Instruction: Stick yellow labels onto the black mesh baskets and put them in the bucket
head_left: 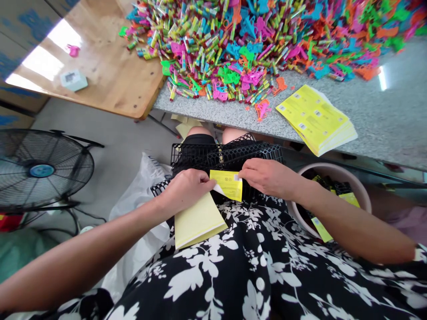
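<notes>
A small yellow printed label (230, 182) with a barcode is stretched between my hands over my lap, its lower left corner curled to show white. My right hand (267, 178) pinches the label's right edge. My left hand (188, 189) is closed, with thumb and fingertips at the label's left edge. Below that hand a pale yellow folded sheet (200, 220) rests on my lap; whether the palm also grips it is hidden. Black plastic mesh pieces (227, 153) lie across my thighs, just beyond both hands.
On the grey speckled table (213, 113) are a large heap of colourful plastic pieces (207, 49) and a stack of yellow label sheets (315, 118). A pinkish bucket (365, 191) with black pieces and labels stands at right. At left are a fan (42, 171) and a plastic bag (140, 191).
</notes>
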A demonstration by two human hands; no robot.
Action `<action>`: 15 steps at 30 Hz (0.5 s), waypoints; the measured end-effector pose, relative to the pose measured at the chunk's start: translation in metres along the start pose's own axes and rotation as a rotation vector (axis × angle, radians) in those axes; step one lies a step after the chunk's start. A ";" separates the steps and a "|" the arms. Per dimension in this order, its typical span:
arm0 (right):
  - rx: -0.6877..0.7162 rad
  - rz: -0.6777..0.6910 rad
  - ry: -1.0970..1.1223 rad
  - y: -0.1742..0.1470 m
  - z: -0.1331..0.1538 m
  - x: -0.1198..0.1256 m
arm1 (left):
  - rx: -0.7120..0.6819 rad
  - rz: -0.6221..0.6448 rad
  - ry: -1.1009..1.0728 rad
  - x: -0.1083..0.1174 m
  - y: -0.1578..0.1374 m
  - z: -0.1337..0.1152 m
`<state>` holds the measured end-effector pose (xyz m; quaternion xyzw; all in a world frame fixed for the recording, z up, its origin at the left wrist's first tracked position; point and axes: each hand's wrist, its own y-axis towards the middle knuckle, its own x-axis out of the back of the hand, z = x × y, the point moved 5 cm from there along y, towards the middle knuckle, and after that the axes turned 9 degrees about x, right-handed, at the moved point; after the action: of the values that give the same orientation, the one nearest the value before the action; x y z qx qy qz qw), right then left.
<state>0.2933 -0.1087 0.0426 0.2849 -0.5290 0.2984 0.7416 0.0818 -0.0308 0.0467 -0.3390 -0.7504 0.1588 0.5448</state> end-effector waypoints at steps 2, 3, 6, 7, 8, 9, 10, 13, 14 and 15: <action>-0.013 0.015 -0.018 -0.001 0.001 0.000 | 0.011 -0.005 0.010 0.000 0.001 0.000; -0.016 0.023 -0.028 -0.001 0.001 0.000 | 0.015 -0.006 0.017 0.001 0.001 -0.001; -0.025 0.038 -0.059 -0.003 0.003 -0.001 | 0.016 -0.011 0.048 0.000 0.001 -0.002; -0.031 0.037 -0.065 -0.003 0.004 -0.002 | 0.012 -0.016 0.065 0.000 0.001 -0.002; -0.038 0.033 -0.071 -0.003 0.004 -0.002 | 0.008 -0.025 0.085 0.000 0.000 -0.003; -0.043 0.027 -0.073 -0.003 0.005 -0.003 | 0.002 -0.038 0.107 0.000 0.000 -0.004; -0.048 0.019 -0.073 -0.003 0.006 -0.003 | -0.003 -0.056 0.133 0.000 -0.001 -0.005; -0.052 -0.004 -0.069 -0.004 0.008 -0.003 | -0.020 -0.108 0.218 0.001 -0.002 -0.006; -0.051 -0.011 -0.071 -0.004 0.010 -0.003 | -0.025 -0.123 0.240 0.001 -0.002 -0.005; -0.051 -0.021 -0.073 -0.004 0.011 -0.002 | -0.030 -0.136 0.253 0.002 -0.002 -0.003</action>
<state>0.2893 -0.1200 0.0433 0.2820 -0.5602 0.2663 0.7319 0.0834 -0.0314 0.0505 -0.3126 -0.6992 0.0662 0.6395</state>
